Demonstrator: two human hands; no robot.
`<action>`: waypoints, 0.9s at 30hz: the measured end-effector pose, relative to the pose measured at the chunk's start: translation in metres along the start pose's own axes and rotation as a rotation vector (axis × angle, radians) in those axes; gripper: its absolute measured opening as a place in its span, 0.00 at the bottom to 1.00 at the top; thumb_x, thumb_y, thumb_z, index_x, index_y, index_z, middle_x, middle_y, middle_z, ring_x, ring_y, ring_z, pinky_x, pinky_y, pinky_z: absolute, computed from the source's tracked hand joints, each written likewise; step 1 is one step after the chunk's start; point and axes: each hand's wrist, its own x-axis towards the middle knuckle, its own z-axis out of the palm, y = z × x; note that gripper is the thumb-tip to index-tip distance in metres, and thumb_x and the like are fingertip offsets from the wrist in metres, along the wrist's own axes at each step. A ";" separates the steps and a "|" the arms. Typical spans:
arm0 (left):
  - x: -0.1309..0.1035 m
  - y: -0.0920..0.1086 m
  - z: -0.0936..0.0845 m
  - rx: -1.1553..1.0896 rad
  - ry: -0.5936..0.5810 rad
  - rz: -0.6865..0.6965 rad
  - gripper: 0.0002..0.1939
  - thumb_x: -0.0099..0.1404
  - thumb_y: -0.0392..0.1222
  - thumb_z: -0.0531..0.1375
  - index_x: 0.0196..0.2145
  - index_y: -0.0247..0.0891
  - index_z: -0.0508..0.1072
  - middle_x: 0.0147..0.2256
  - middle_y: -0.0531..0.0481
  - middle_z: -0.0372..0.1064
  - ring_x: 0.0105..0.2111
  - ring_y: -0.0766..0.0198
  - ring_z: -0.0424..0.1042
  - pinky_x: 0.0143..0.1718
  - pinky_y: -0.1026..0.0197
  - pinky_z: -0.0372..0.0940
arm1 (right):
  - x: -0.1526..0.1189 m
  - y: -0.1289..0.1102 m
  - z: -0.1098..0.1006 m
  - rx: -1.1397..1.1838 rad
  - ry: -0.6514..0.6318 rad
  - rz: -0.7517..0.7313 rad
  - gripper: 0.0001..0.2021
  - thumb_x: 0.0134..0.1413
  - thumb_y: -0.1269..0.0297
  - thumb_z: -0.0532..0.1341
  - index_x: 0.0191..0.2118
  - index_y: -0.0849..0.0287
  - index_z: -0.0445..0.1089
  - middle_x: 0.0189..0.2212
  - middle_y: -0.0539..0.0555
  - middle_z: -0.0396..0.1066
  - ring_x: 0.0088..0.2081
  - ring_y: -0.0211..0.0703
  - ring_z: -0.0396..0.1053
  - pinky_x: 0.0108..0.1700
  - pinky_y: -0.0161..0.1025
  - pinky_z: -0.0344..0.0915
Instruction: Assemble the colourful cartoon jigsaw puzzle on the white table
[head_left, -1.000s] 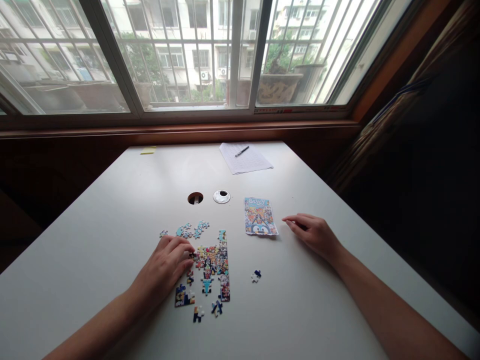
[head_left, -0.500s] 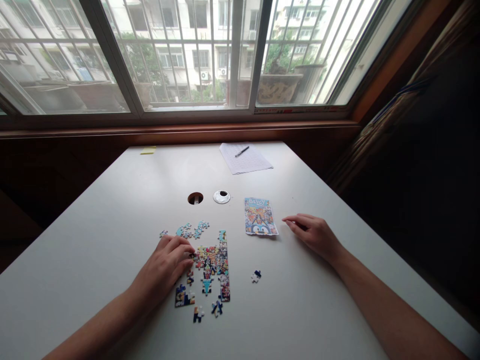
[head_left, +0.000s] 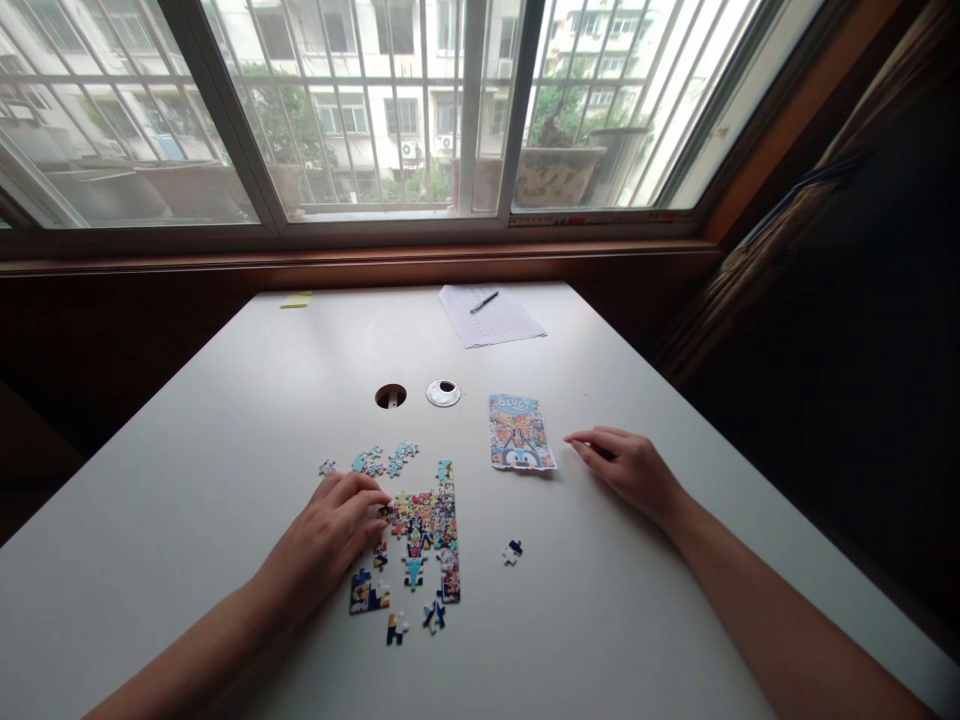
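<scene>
A partly joined jigsaw puzzle (head_left: 424, 515) lies on the table, crowded with small colourful figures. At its left edge, my left hand (head_left: 337, 520) has fingers and thumb closed around a small jigsaw piece (head_left: 385, 512), mostly hidden by the fingertips. Joined light-blue pieces (head_left: 367, 460) lie just above that hand. Below it are a dark corner section (head_left: 361, 592) and loose pieces (head_left: 397, 628). My right hand (head_left: 626, 465) rests on the table with index finger and thumb stretched out, holding nothing. Its fingertips point at the picture card (head_left: 519, 433), a small gap away.
One loose piece (head_left: 512, 552) lies right of the puzzle. Farther back are a round cable hole (head_left: 391, 397), its metal cover (head_left: 443, 393), printed paper (head_left: 499, 325) with a pen (head_left: 484, 303) on it, and a yellow note (head_left: 296, 300). A barred window rises behind the table.
</scene>
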 end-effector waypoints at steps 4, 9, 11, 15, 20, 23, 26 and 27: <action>-0.001 -0.002 -0.009 0.048 0.068 0.070 0.11 0.74 0.40 0.55 0.51 0.43 0.73 0.48 0.46 0.69 0.48 0.54 0.65 0.49 0.50 0.67 | 0.000 0.001 0.001 -0.004 0.005 -0.003 0.12 0.65 0.59 0.58 0.42 0.53 0.79 0.36 0.52 0.79 0.35 0.44 0.75 0.39 0.39 0.69; -0.005 -0.009 -0.019 0.162 0.044 0.214 0.20 0.71 0.29 0.54 0.55 0.46 0.72 0.49 0.46 0.68 0.49 0.53 0.63 0.47 0.50 0.69 | 0.000 0.002 0.001 0.003 -0.011 0.009 0.11 0.65 0.59 0.58 0.42 0.53 0.78 0.36 0.53 0.78 0.35 0.44 0.75 0.39 0.39 0.68; -0.008 -0.012 -0.019 0.217 0.018 0.257 0.26 0.69 0.25 0.53 0.59 0.49 0.70 0.50 0.46 0.68 0.50 0.53 0.62 0.49 0.47 0.68 | 0.000 0.003 0.001 0.008 -0.015 0.015 0.12 0.66 0.59 0.58 0.43 0.53 0.78 0.37 0.53 0.78 0.36 0.44 0.75 0.39 0.39 0.68; -0.011 -0.014 -0.016 0.268 0.002 0.305 0.31 0.67 0.24 0.55 0.62 0.52 0.67 0.50 0.46 0.67 0.49 0.53 0.63 0.49 0.47 0.68 | 0.000 0.003 0.001 0.009 -0.014 0.016 0.11 0.65 0.59 0.58 0.43 0.53 0.78 0.37 0.52 0.78 0.37 0.45 0.75 0.41 0.39 0.68; -0.010 -0.015 -0.010 0.270 0.029 0.334 0.28 0.67 0.25 0.55 0.60 0.50 0.70 0.48 0.46 0.68 0.48 0.52 0.63 0.47 0.49 0.68 | 0.000 0.002 0.001 0.013 -0.006 0.013 0.11 0.65 0.59 0.58 0.42 0.53 0.78 0.37 0.52 0.78 0.36 0.44 0.74 0.40 0.39 0.68; -0.009 -0.016 -0.008 0.275 0.035 0.350 0.27 0.67 0.25 0.55 0.59 0.48 0.71 0.48 0.46 0.69 0.47 0.53 0.63 0.47 0.50 0.68 | 0.000 0.002 0.001 0.017 -0.009 0.015 0.11 0.65 0.59 0.58 0.43 0.53 0.78 0.36 0.52 0.78 0.36 0.44 0.74 0.39 0.39 0.68; -0.009 -0.018 -0.007 0.283 0.037 0.362 0.27 0.68 0.26 0.55 0.59 0.48 0.70 0.47 0.46 0.69 0.47 0.53 0.63 0.46 0.50 0.68 | 0.000 0.003 0.001 0.018 -0.010 0.015 0.11 0.66 0.59 0.58 0.43 0.53 0.78 0.37 0.52 0.78 0.36 0.44 0.74 0.40 0.39 0.68; -0.009 -0.019 -0.006 0.285 0.039 0.366 0.27 0.68 0.26 0.55 0.59 0.48 0.70 0.47 0.45 0.69 0.47 0.53 0.64 0.46 0.50 0.69 | 0.000 0.003 0.002 0.017 -0.011 0.014 0.11 0.66 0.59 0.58 0.43 0.53 0.78 0.37 0.52 0.78 0.36 0.44 0.74 0.40 0.39 0.68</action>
